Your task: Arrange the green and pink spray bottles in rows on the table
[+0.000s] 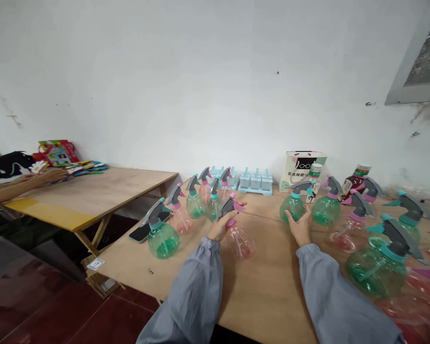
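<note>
My left hand (219, 228) is closed around the neck of a clear pink spray bottle (241, 241), just below its grey and pink trigger head. With its thumb and fingers my right hand (301, 227) grips the round body of a green spray bottle (291, 206) with a turquoise collar. Left of my left hand are another green spray bottle (164, 240) and a pink one (181, 220), with several more behind. Close by my right hand stands a green spray bottle with a pink collar (326, 209). More green and pink bottles crowd the right side.
A phone (140, 233) lies at the table's left. Pale blue ice-pop moulds (256, 182), a paper bag (290, 172) and a dark red bottle (354, 181) stand along the wall. Another person's arm (25, 187) reaches over a second table (93, 191) at left.
</note>
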### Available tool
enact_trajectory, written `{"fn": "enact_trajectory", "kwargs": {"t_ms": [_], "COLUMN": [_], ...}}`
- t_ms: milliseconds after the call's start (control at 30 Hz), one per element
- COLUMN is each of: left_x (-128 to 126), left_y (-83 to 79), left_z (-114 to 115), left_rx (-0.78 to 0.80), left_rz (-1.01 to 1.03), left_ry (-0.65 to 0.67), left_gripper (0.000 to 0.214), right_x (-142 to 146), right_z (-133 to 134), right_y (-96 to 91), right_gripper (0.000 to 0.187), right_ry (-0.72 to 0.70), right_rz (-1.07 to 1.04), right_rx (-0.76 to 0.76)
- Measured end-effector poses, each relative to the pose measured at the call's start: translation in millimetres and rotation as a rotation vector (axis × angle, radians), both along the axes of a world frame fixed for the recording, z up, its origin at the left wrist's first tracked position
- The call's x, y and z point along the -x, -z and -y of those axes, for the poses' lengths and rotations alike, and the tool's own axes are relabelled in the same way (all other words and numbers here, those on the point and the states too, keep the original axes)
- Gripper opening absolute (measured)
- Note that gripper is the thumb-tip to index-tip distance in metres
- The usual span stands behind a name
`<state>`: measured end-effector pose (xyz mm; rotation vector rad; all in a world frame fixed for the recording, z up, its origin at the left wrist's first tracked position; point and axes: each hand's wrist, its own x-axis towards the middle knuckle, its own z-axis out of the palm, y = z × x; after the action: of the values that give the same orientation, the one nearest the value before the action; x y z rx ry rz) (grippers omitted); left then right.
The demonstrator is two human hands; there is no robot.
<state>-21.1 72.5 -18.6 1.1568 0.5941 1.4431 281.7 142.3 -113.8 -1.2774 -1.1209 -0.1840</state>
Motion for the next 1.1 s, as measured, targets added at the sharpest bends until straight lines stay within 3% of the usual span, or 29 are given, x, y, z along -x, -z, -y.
{"fn": "enact_trajectory", "kwargs": {"t_ms": [133, 333, 567, 900, 1100], "left_x": [1.1, 5.2, 6.9, -0.9, -0.2], "left_y": [-1.3, -3.3, -2.2, -6.7, -7.8], "left_z": [1.5, 7.3, 3.9, -2.9, -4.5], "left_rx": [0.017, 0.198, 0.334, 0.205, 0.178], "left_rz": [0.062, 0.049, 0.120, 0.439, 0.463], "left_ry": [0.046, 0.175, -0.020, 0.027, 0.099], "left_gripper": [0.053, 0.051, 0.031, 0.026, 0.025], "right_x": [13.6, 28.1, 36.5, 36.8, 38.4], "right_z": [38.2, 74.0, 81.5, 82.6, 80.1], "right_y": [3.6, 6.7, 8.7, 7.5, 8.8], "right_gripper": [0.094, 0.089, 0.082, 0.085, 0.088], "right_ry": [-0.113, -0.179, -0.301, -0.320, -0.338], "right_rz": [0.004, -0.004, -0.002, -0.044, -0.071], "right_rx": [-0.016, 0.000, 0.037, 0.063, 0.072]}}
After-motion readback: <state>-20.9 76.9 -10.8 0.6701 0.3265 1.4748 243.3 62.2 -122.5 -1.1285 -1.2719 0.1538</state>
